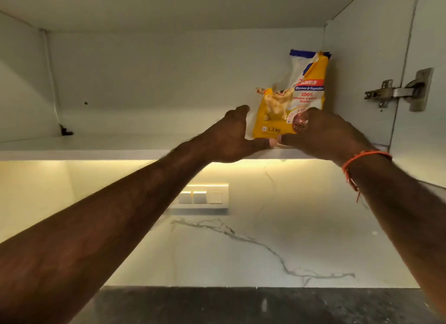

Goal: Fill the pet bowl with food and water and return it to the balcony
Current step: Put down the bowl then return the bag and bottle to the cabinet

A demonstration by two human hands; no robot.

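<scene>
A yellow and white pet food bag (293, 99), marked 1.2 kg, stands upright on the shelf (96, 147) of an open upper cabinet, near its right wall. Its top is crumpled and folded. Both my arms reach up to it. My left hand (231, 135) cups the bag's lower left side, thumb lying along the shelf edge under the bag. My right hand (323, 133) wraps the lower right corner and hides part of the print; its thumb meets the left thumb. No pet bowl is in view.
The cabinet door's hinge (395, 92) sticks out at the right. A small dark bracket (65, 130) sits at the shelf's back left. Below are a lit marble backsplash with a switch plate (202, 198) and a dark countertop (241, 304).
</scene>
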